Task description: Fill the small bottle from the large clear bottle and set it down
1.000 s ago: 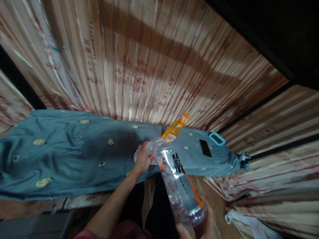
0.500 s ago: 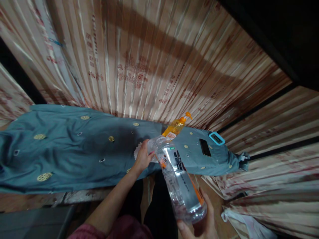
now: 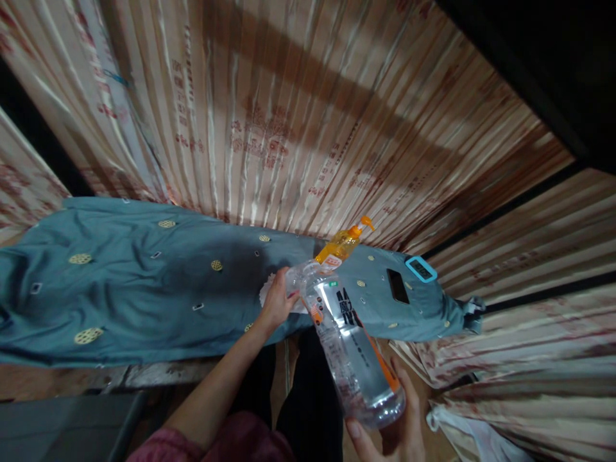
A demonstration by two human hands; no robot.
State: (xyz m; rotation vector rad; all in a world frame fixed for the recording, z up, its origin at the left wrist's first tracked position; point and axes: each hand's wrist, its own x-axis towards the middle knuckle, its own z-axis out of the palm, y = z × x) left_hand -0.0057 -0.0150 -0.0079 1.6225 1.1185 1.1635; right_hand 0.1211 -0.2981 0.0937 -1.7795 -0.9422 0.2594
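Observation:
A big clear plastic bottle with a silver and orange label lies tilted across the view, its neck end pointing up and left. My right hand grips its base, thumb on one side and fingers on the other. At the neck end, my left hand is closed around a clear cup-like plastic piece; the fingers partly hide where it meets the bottle. White crumpled paper or cloth lies under the left hand. Just behind the neck is a pump bottle of yellow-orange liquid with an orange pump head.
A narrow surface is covered with a blue-green patterned cloth. Toward its right end lie a dark phone and a blue-framed digital timer. Patterned curtains hang behind and at the right. A grey box-like surface is at lower left.
The view has shifted slightly. The base of the bottle has moved a little to the right with my right hand; both hands keep their hold.

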